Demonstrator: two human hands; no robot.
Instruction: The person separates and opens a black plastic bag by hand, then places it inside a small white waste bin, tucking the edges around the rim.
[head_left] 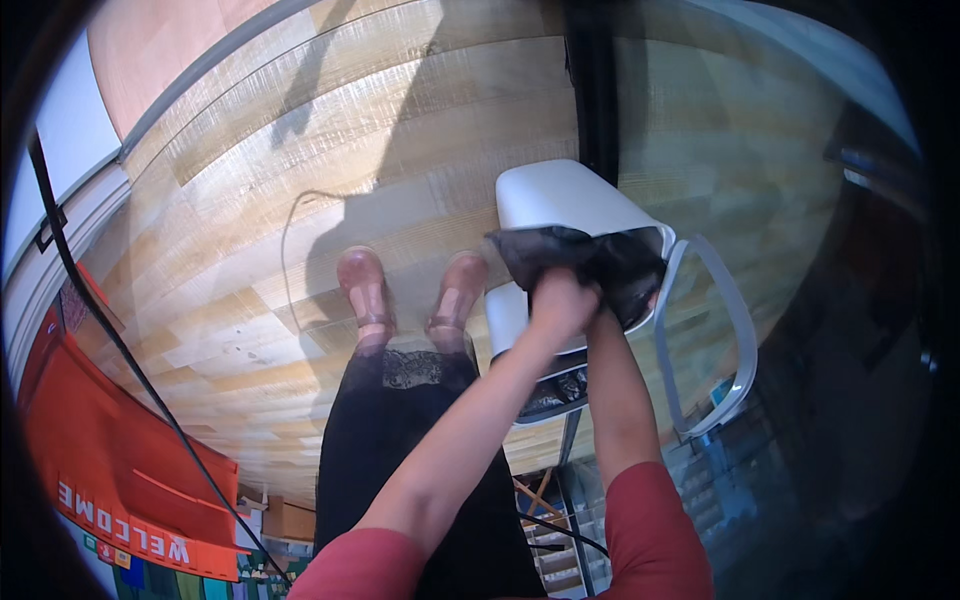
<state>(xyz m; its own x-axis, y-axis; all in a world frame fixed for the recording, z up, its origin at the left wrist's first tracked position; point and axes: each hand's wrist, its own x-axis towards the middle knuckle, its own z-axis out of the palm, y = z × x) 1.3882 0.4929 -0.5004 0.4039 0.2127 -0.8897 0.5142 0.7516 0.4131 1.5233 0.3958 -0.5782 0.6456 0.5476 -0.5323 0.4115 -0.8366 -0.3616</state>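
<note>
A white bin (565,192) stands upright on the floor to the right of my feet. Black plastic of a bin bag (632,285) bunches up at its mouth. My left hand (561,302) is closed on a dark fold of this bag, its fingers buried in the plastic. Close beside it, my right hand (598,300) reaches into the bag from the right; its fingers are hidden by the left hand and the bag. Against the bin's right side leans a pale open frame (748,345), rounded like a rim. More shiny black plastic (556,393) shows in a dark opening nearer me.
A dark vertical post (592,85) and glass panel rise behind the bin. My shoes (362,272) are on the wooden floor (440,130). A black cable (130,355) crosses the left side near an orange banner (130,470). Wooden shelving (560,550) shows at the bottom.
</note>
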